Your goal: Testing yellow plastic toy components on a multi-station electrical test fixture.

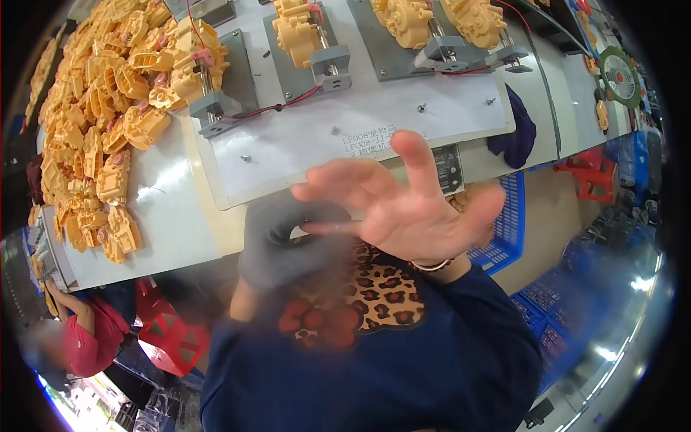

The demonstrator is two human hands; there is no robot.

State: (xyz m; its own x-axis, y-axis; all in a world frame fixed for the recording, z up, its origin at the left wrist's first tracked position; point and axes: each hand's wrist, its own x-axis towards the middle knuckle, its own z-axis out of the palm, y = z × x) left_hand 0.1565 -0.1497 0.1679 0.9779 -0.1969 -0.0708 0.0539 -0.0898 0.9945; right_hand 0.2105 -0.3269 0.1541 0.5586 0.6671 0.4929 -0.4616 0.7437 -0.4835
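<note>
My left hand point(284, 241), in a grey glove, is curled in front of my chest and blurred. Its thumb and fingers bend round toward a finger of my right hand; whatever they hold cannot be made out. Bare, with the palm turned up, my right hand point(407, 205) has its fingers spread and nothing in them. Beyond both hands lies a white board point(288, 162) with printed writing and small screws. Along its far side, grey fixtures point(331, 61) with metal rods and red wires bear yellow plastic housings point(296, 36).
A big heap of yellow housings point(93, 137) covers the left of the table point(173, 216). Dark blue cloth point(515, 129) hangs at the table's right edge, above a blue basket point(509, 223). Red stools point(169, 335) and a green fan point(619, 78) stand around. At lower left sits another person point(97, 331).
</note>
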